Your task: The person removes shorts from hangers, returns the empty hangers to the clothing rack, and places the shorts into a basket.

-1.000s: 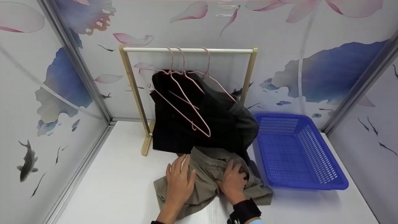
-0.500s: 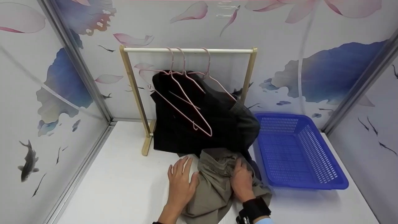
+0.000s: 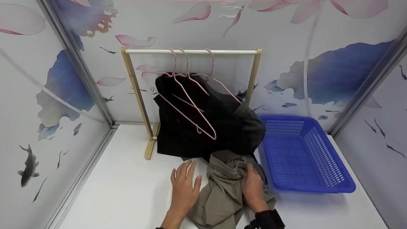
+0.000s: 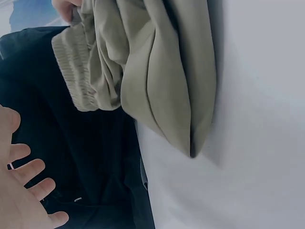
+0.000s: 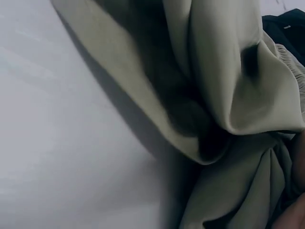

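Note:
A pair of olive-grey shorts [image 3: 219, 197] with a gathered elastic waistband [image 4: 74, 67] lies bunched on the white table, its top against the dark clothes behind. My right hand [image 3: 253, 189] grips the shorts near the waistband at their right side; folds hide its fingertips. Just left of the shorts, my left hand [image 3: 184, 187] hovers with fingers and thumb spread, holding nothing. In the left wrist view, the shorts' lower fold hangs apart from the left hand [image 4: 19, 186]. The right wrist view shows loose folds of the shorts [image 5: 214, 71] over the table.
A small wooden rack with a white bar [image 3: 190, 51] stands behind, bearing pink hangers [image 3: 195, 108]. Black clothes [image 3: 178, 140] and a dark grey garment [image 3: 252, 127] hang there. A blue plastic basket [image 3: 318, 190] sits at the right. Printed wall panels enclose the table.
My right hand has moved right, drawing the shorts with it and bunching them. My left hand, earlier on the shorts' left side, stays nearly in place as the cloth slides out from under it.

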{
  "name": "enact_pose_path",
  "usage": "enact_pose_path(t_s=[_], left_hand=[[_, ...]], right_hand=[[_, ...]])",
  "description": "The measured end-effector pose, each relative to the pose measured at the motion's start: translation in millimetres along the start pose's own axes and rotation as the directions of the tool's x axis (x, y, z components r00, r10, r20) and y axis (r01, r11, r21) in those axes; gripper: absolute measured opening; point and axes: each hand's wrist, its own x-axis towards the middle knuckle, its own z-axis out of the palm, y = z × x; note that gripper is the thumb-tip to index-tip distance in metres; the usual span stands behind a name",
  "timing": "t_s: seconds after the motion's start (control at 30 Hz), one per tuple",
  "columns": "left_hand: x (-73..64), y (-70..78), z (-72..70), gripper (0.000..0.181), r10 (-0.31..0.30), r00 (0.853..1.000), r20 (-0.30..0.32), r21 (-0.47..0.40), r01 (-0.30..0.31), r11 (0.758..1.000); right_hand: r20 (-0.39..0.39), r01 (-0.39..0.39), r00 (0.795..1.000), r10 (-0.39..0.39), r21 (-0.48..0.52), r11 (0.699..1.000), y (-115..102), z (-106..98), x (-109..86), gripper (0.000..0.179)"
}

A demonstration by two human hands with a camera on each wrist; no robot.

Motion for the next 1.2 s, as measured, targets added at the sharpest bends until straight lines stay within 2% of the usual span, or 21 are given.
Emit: enact_pose_path(t_s=[0.2, 0.37, 0.77, 0.93, 1.2], left_hand=[[-0.7, 1.7, -0.1, 0.043, -0.018, 0.999, 0.028, 0.001, 0.018, 1.0], [-0.3, 2.5, -0.3, 0.043, -0.022, 0.999, 0.037, 0.003, 0.022, 1.0], [3.0, 6.7, -2.6, 0.044, -0.025, 0.997, 0.074, 0.004, 0.025, 1.0], [3.9, 8.0, -1.3, 0.043, -0.028, 0.997, 0.074, -0.007, 0.029, 1.0], [6.8, 13.3, 3.8, 0.043, 0.018, 0.999, 0.031, -0.02, -0.017, 1.0]], right_hand=[[-0.062, 0.008, 0.998, -0.004, 0.069, 0.998, 0.0, -11.7, -6.8, 0.061], [-0.124, -0.004, 0.992, 0.017, 0.106, 0.994, -3.1, -24.4, -8.6, 0.063], [-0.328, 0.048, 0.945, 0.008, 0.161, 0.986, -15.7, -47.4, -2.7, 0.067], [-0.358, 0.038, 0.933, 0.03, 0.182, 0.983, -24.0, -58.1, -0.2, 0.062], [-0.374, 0.034, 0.926, 0.051, 0.218, 0.975, -35.9, -79.7, 8.7, 0.058]])
